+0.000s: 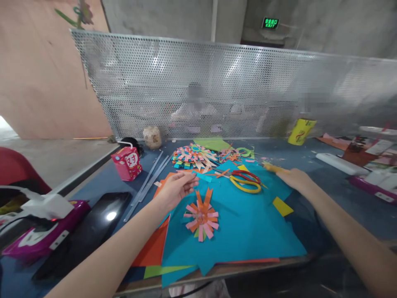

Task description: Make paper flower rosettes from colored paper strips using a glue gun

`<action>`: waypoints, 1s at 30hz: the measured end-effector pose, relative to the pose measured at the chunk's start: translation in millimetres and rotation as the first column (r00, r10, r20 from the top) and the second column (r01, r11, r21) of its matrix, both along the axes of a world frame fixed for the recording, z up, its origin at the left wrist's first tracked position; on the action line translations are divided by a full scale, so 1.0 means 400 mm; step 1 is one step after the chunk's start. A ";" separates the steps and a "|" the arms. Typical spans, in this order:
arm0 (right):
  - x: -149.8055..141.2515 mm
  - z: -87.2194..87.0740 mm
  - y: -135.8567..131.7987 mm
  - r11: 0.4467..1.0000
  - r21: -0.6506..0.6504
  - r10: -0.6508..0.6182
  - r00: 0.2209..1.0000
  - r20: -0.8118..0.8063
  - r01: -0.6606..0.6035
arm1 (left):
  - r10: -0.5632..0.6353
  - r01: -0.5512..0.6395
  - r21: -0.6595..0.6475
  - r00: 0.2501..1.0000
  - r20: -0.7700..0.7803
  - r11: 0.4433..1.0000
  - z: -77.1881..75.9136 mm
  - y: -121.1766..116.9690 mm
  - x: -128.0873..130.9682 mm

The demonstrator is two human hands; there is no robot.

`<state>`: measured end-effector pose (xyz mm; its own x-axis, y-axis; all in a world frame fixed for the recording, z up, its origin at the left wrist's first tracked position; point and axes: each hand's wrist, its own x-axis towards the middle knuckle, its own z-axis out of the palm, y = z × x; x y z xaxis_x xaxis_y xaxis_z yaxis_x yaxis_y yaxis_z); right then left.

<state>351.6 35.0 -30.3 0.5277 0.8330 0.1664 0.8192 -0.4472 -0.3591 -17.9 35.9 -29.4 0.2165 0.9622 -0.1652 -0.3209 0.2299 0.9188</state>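
Observation:
My left hand (180, 188) pinches a small blue paper strip (204, 177) above the blue paper sheets (248, 223). Below it lies a paper flower (201, 217) of orange and pink strips, with two longer orange strips pointing away from me. On the right, my right hand (294, 181) is closed around what looks like a yellow hot glue gun (275, 167); its handle is mostly hidden, and a dark cord hangs beneath. Scissors (246, 182) with red and yellow handles rest on the blue sheets between my hands. A yellow paper piece (283, 206) lies near my right wrist.
Layered paper flowers (194, 157) and scraps (231, 155) lie behind. Clear glue sticks (149, 182), a red drink carton (127, 162), a phone (89, 227) and a purple power strip (49, 234) are left. A perforated metal screen (149, 82) borders the table; people sit beyond.

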 end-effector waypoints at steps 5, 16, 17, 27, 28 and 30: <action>-0.111 0.071 -0.024 0.984 0.050 0.168 0.983 0.070 -0.171 | -0.029 0.033 0.077 0.998 -0.049 0.996 0.007 -0.019 0.006; -0.443 0.162 -0.093 0.470 0.068 0.837 0.419 -0.351 -0.880 | -0.095 0.196 0.320 0.948 -0.304 0.927 0.042 -0.063 0.030; -0.445 0.158 -0.091 0.463 0.066 0.840 0.414 -0.350 -0.884 | -0.093 0.201 0.329 0.944 -0.315 0.923 0.044 -0.065 0.030; -0.401 0.095 -0.041 0.472 0.113 0.701 0.294 -0.650 -0.875 | -0.247 0.489 0.386 0.812 -0.528 0.782 0.087 -0.094 -0.023; -0.391 0.079 -0.029 0.506 0.152 0.645 0.256 -0.720 -0.849 | -0.251 0.564 0.376 0.741 -0.623 0.735 0.097 -0.099 -0.034; -0.373 0.051 -0.009 0.577 0.218 0.554 0.181 -0.813 -0.787 | -0.244 0.704 0.291 0.554 -0.796 0.647 0.110 -0.109 -0.052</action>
<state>202.5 31.3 -9.8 -0.4618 0.8730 -0.1571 0.2883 -0.0198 -0.9573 -38.6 -7.6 14.7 0.7241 0.6894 0.0205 0.3924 -0.4362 0.8098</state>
